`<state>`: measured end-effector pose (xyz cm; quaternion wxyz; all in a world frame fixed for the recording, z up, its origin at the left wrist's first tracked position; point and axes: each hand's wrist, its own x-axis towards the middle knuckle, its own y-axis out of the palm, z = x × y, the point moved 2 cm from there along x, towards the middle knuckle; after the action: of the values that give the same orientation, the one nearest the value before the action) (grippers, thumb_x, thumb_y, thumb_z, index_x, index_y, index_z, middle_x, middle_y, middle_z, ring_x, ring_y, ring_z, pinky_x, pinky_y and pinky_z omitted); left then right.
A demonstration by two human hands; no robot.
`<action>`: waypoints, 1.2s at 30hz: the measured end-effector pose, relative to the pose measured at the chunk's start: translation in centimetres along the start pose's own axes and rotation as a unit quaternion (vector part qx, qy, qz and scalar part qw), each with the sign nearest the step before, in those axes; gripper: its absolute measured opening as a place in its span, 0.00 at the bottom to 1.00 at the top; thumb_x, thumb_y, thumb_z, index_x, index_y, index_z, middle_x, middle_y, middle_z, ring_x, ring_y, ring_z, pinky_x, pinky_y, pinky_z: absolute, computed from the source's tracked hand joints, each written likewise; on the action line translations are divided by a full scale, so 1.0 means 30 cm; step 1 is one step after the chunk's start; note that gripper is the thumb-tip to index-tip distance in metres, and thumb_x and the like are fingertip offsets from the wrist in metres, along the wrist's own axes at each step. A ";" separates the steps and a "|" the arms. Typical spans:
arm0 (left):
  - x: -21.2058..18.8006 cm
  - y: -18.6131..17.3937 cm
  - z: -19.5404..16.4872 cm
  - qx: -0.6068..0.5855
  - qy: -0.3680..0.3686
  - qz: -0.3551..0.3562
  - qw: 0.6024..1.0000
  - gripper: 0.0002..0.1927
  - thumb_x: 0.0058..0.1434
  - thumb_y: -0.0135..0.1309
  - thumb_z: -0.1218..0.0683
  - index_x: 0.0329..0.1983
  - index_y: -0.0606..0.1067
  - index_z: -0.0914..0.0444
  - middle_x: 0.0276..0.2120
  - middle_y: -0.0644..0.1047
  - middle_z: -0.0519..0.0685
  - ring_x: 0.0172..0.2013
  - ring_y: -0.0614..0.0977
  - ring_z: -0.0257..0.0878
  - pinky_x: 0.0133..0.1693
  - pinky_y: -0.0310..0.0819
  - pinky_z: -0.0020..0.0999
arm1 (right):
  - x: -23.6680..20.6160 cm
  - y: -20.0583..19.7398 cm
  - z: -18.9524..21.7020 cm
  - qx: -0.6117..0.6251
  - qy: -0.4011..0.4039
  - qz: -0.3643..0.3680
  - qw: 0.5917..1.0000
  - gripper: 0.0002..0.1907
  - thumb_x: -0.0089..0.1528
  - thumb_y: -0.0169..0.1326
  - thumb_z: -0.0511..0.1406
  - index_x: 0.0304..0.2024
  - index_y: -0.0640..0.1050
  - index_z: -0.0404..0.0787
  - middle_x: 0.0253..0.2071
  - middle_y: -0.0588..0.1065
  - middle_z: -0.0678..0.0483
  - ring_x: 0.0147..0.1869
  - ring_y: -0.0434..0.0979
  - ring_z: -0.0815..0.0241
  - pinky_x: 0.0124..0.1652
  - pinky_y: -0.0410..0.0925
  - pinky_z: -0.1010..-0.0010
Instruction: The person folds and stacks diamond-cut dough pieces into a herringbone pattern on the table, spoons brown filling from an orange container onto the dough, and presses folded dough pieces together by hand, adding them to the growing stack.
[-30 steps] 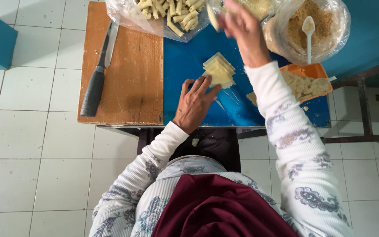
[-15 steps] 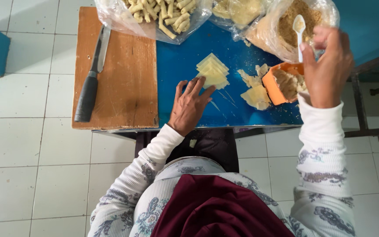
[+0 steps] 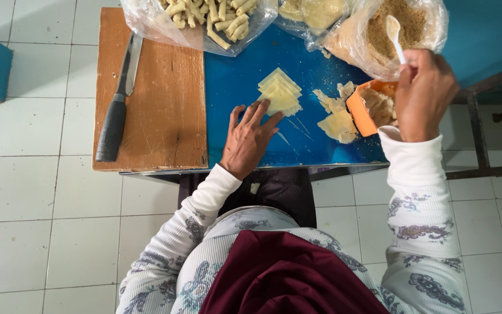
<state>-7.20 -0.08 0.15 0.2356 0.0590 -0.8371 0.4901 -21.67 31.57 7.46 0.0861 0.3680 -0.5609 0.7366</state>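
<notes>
Left hand flat on the blue table, fingers spread and holding nothing, fingertips touching the near edge of a small stack of pale square wrappers. Stack fanned slightly, lying mid-table, just ahead of that hand.

Right hand raised at the table's right side, closed around the handle of a white spoon (handle pinched in the fist, bowl pointing away). Spoon bowl over a clear bag of brown crumbs, whether dipping in or just above, cannot tell.

Just left of the right hand, an orange tray tipped against more loose wrappers, some creased and scattered between tray and stack. Pale filling or dough inside the tray, partly hidden by the hand.

At the far edge, a second clear bag of finished rolls, pale yellow and tube-shaped, and beside it another bag of flat pale sheets.

Left of the blue top, a wooden board, touching it edge to edge. On the board, a knife with a black handle, blade pointing away, well apart from both hands.

Below, white floor tiles, patterned white sleeves, a maroon head covering.
</notes>
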 end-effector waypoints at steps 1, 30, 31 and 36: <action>-0.002 0.000 -0.001 -0.001 0.000 0.001 1.000 0.20 0.65 0.58 0.53 0.60 0.75 0.53 0.63 0.69 0.54 0.64 0.70 0.49 0.64 0.57 0.57 | 0.006 0.007 -0.016 -0.014 0.003 -0.014 1.000 0.07 0.69 0.60 0.24 0.47 0.80 0.38 0.43 0.77 0.52 0.46 0.77 0.58 0.45 0.70 0.64; 0.001 -0.011 -0.002 -0.006 -0.004 0.009 1.000 0.19 0.66 0.56 0.53 0.61 0.76 0.53 0.63 0.69 0.55 0.65 0.69 0.50 0.64 0.56 0.56 | -0.005 -0.055 0.055 0.254 0.064 0.018 0.965 0.10 0.71 0.55 0.22 0.54 0.83 0.31 0.44 0.81 0.50 0.40 0.77 0.65 0.42 0.70 0.74; 0.001 -0.012 -0.001 -0.010 -0.003 0.007 1.000 0.19 0.66 0.56 0.53 0.61 0.76 0.54 0.63 0.69 0.55 0.65 0.69 0.50 0.64 0.56 0.56 | -0.005 -0.050 0.043 0.274 0.087 0.026 0.957 0.11 0.71 0.55 0.23 0.55 0.83 0.31 0.44 0.81 0.50 0.41 0.77 0.67 0.43 0.70 0.75; 0.005 -0.020 0.002 -0.044 -0.002 -0.018 0.999 0.17 0.66 0.57 0.56 0.58 0.77 0.56 0.63 0.70 0.57 0.65 0.70 0.54 0.62 0.61 0.54 | 0.002 -0.050 -0.011 0.421 0.199 0.066 0.883 0.12 0.72 0.57 0.26 0.58 0.82 0.31 0.42 0.79 0.55 0.39 0.72 0.73 0.41 0.66 0.81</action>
<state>-7.16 -0.41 0.66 0.2452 0.0650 -0.8573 0.4480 -21.04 32.40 8.61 -0.0159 0.1769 -0.1924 0.9651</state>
